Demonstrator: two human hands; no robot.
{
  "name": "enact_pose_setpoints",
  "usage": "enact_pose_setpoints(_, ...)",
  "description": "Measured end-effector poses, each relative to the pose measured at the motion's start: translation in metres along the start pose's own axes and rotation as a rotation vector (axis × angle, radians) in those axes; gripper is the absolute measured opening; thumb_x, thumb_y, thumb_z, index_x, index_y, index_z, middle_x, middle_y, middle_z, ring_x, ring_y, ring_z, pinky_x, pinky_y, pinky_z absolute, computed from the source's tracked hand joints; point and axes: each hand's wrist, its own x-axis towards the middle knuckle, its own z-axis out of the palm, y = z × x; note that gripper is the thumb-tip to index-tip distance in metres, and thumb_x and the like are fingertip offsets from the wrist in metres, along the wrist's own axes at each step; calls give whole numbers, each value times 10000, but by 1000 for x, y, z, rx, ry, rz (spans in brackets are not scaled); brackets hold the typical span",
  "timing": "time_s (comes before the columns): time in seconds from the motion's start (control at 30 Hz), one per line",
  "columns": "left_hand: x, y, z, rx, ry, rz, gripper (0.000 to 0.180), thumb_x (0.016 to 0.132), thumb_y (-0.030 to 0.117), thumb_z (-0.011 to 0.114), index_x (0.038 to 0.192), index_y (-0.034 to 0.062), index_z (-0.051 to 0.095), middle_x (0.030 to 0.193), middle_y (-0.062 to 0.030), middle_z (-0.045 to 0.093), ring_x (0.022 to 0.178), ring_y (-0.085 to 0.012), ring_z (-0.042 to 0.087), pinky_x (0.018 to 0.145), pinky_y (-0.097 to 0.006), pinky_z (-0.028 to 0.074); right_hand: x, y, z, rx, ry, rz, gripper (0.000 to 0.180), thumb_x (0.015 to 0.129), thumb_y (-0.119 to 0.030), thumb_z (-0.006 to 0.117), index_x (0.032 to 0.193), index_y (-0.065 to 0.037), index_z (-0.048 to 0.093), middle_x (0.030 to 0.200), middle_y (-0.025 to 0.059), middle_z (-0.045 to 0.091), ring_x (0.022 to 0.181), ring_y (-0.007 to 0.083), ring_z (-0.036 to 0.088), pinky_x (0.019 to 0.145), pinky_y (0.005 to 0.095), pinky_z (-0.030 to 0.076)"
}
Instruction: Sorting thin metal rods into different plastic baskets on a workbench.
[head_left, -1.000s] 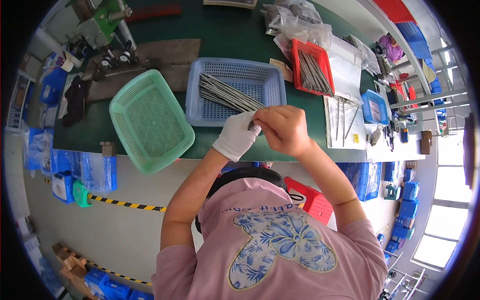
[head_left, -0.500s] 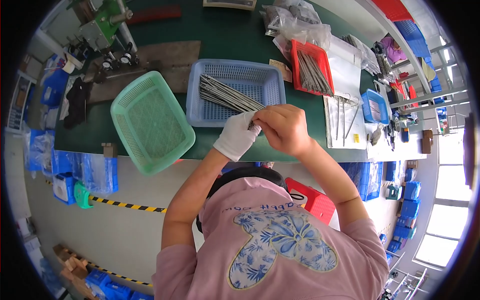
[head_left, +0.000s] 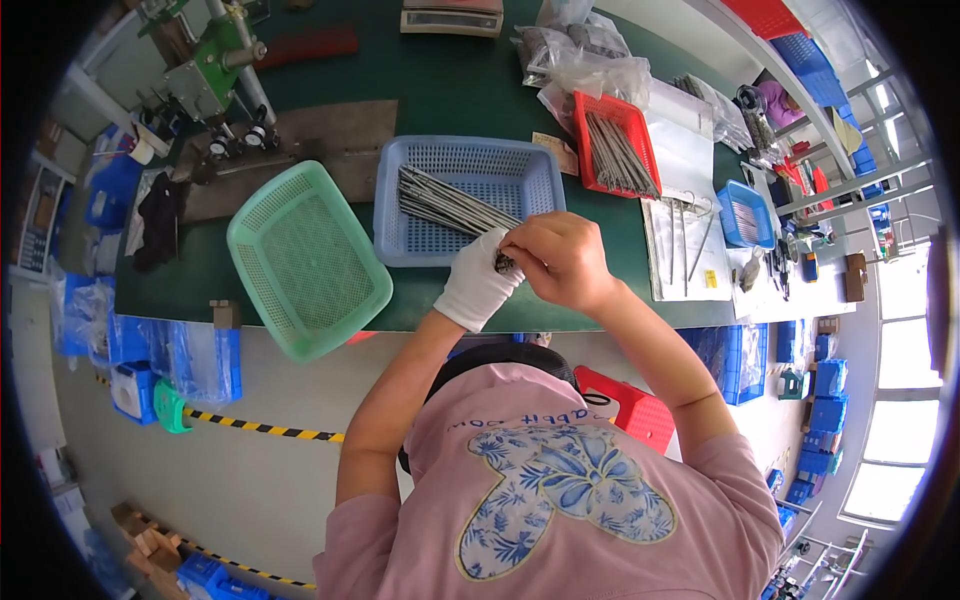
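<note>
A bundle of thin grey metal rods (head_left: 445, 198) slants across the blue basket (head_left: 470, 152), its near end running into my left hand (head_left: 478, 282). That hand wears a white glove and is closed round the rods just past the basket's near edge. Dark rod ends poke out of the glove on its right side. My bare right hand (head_left: 562, 258) is at these ends, thumb and fingers pinched together. Whatever the pinch holds is hidden by the fingers.
Left of the blue basket, a green basket (head_left: 310, 250) overhangs the table's front edge. A red basket (head_left: 618, 150) of rods stands right, before plastic bags (head_left: 605, 70). A green press-like machine (head_left: 215, 75) is far left; a small blue basket (head_left: 746, 215) sits right.
The view has shifted slightly, so the table things appear a little lower. Both hands stay together at the rod ends, with only slight finger movement.
</note>
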Motion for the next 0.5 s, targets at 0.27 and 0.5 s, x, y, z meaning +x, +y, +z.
enact_pose_setpoints(0.27, -1, -1, 1, 39, 158, -1, 142, 762, 120, 570, 886, 57, 541, 730, -151, 573, 665, -344, 558, 566, -384, 447, 8, -6, -1, -47, -34, 39, 86, 659, -27, 624, 727, -43, 573, 651, 86, 587, 559, 269, 558, 492, 337, 433)
enact_pose_setpoints(0.5, -1, -7, -1, 69, 68, 55, 168, 762, 178, 559, 885, 63, 548, 742, -153, 575, 674, -354, 552, 567, -397, 445, 3, -1, 11, 40, 34, -52, 111, 648, 9, 613, 743, -36, 574, 659, 97, 586, 585, 281, 573, 537, 337, 465)
